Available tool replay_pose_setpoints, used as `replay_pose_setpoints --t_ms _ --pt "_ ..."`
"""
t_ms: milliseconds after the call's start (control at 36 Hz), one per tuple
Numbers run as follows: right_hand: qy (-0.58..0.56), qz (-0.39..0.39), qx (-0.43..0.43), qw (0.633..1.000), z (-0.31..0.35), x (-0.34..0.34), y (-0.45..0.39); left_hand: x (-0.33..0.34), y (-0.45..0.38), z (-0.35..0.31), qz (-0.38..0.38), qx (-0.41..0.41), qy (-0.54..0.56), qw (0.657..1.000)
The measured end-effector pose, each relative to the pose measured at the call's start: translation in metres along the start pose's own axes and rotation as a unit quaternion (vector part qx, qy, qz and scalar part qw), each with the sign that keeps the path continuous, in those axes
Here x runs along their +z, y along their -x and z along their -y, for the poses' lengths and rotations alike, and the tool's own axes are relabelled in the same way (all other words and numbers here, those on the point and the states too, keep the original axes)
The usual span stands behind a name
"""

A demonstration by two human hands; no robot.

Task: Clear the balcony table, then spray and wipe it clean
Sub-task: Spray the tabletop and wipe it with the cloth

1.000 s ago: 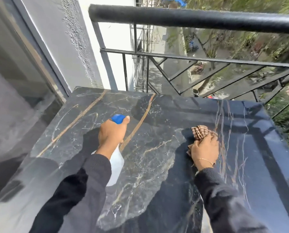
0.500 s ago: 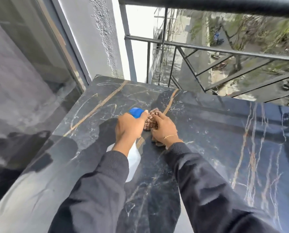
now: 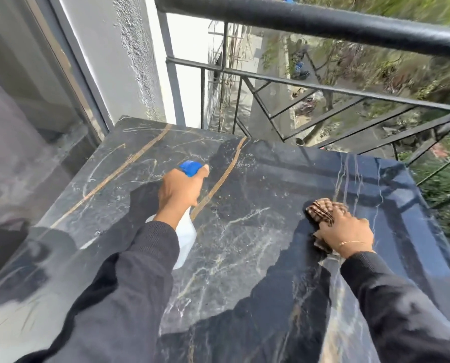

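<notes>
A dark marble table [image 3: 257,258] with gold and white veins fills the lower view. My left hand [image 3: 180,191] grips a white spray bottle [image 3: 186,239] with a blue nozzle [image 3: 191,167], held over the table's left middle and pointing away from me. My right hand [image 3: 345,235] presses a brown striped cloth [image 3: 319,209] flat on the table's right side. The cloth sticks out past my fingers toward the far edge. Both sleeves are dark.
A black metal railing [image 3: 310,22] runs along the table's far and right sides, with a drop to the street behind it. A white textured wall [image 3: 129,61] and a glass door [image 3: 22,87] stand at the left.
My right hand has slid the cloth from beside the spray bottle back to the table's right side. My left hand with the bottle has hardly moved.
</notes>
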State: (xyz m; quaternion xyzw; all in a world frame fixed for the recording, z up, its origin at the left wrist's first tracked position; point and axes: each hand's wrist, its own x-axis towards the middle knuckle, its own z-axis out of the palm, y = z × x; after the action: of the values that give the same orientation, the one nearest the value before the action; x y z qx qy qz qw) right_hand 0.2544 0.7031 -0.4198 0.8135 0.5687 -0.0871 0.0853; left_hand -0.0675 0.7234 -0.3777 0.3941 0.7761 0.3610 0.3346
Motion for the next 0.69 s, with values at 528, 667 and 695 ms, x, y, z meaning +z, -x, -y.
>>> replay_pose_setpoints --t_ms 528,667,695 --pt "-0.019 -0.04 -0.231 0.972 0.225 0.002 0.02 -0.006 -0.013 0.006 -0.014 -0.011 0.041 0.999" --pt "0.02 0.002 -0.363 0.932 0.215 -0.004 0.02 -0.009 -0.009 0.005 -0.024 -0.018 0.035 0.999" --pt "0.019 0.011 -0.384 0.923 0.207 -0.004 0.02 -0.01 -0.009 0.006 -0.024 -0.021 0.04 0.999"
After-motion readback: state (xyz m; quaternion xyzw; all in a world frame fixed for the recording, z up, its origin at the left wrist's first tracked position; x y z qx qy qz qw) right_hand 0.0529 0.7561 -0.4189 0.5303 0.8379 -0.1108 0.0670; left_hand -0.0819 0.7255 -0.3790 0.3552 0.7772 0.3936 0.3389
